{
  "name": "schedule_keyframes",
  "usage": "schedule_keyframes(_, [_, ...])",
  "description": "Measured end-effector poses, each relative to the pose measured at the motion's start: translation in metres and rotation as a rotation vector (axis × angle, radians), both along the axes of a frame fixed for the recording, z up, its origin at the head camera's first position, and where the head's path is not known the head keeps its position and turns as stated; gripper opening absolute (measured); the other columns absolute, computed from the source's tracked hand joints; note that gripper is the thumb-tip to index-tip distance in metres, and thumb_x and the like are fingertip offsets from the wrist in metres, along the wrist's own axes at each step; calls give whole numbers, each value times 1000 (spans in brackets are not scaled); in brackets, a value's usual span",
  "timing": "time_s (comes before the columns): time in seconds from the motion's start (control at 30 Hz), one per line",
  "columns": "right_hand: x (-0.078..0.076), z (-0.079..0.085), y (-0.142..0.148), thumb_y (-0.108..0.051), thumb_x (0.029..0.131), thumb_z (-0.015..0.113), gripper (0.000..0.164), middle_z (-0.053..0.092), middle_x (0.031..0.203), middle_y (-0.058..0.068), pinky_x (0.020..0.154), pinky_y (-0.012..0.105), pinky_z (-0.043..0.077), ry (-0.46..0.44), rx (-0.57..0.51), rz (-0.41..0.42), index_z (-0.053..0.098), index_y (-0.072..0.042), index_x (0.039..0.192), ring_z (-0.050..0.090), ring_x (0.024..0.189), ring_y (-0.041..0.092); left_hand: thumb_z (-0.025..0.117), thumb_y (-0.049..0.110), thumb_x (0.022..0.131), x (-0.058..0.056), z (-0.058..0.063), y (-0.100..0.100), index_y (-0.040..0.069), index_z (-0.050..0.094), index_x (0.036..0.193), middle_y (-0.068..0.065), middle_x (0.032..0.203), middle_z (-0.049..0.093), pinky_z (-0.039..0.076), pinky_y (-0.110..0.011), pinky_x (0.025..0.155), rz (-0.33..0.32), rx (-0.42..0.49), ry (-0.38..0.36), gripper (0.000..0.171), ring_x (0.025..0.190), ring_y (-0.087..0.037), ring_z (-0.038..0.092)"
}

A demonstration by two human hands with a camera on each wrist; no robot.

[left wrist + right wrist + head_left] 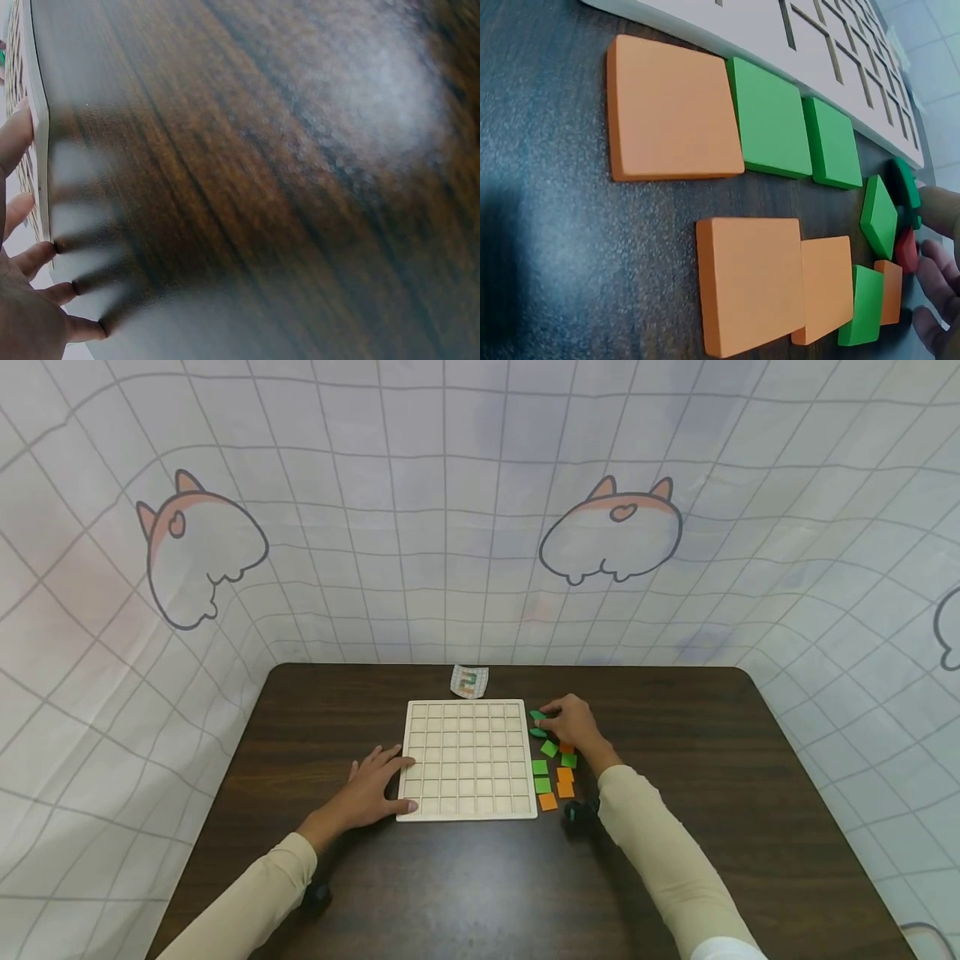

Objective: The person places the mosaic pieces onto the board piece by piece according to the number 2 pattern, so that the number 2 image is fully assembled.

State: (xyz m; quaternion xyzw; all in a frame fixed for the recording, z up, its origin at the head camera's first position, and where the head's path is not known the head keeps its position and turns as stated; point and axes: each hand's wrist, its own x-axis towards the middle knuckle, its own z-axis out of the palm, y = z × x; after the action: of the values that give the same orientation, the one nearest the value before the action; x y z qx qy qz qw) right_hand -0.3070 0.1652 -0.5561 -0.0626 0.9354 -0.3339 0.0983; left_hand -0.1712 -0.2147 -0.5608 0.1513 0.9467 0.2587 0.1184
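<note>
A cream grid board lies flat on the dark wooden table. My left hand rests at its left edge with fingers spread, thumb and index fingertip on the board. In the left wrist view, the other fingertips touch the tabletop. Beyond the board's right side, my right hand reaches down among dark green pieces. The right wrist view shows a finger by a dark green piece, and a red piece close to the fingers. Whether they grip either piece is unclear.
Light green tiles and orange tiles lie along the board's right edge. Behind the board is a small printed card with a coloured pattern. A white gridded curtain surrounds the table.
</note>
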Motion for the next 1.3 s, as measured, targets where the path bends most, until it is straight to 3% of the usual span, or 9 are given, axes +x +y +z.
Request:
schedule_keyframes(0.27, [3,-1,-4,-20,95,71,31,59,131,21,77,38,53,23,2,7,71,-1,120,60,96,29,77,50,85,-1,-1,0,18,48,148,-18,163,30,13,-81,108,1,-6,5,77,151,-49,18])
schedule_keyframes(0.6, [5,-5,-6,-24,95,71,30,66,122,16,79,43,51,97,77,10,70,-7,121,61,97,28,77,50,84,0,-1,0,18,49,148,-18,163,30,13,-81,109,2,-2,6,77,151,-48,18])
schedule_keyframes(0.9, [8,-8,-3,-27,94,72,29,70,110,10,75,37,49,85,-18,22,70,-9,117,63,91,25,76,49,86,2,-1,-1,17,48,148,-19,163,29,12,-81,108,-15,7,7,76,151,-50,17])
schedule_keyframes(1.3, [6,-7,-2,-17,97,69,24,67,106,14,75,37,51,65,-106,57,70,-5,117,61,90,25,77,49,85,1,1,-1,17,48,148,-18,163,29,11,-81,109,-11,12,-1,77,151,-49,16])
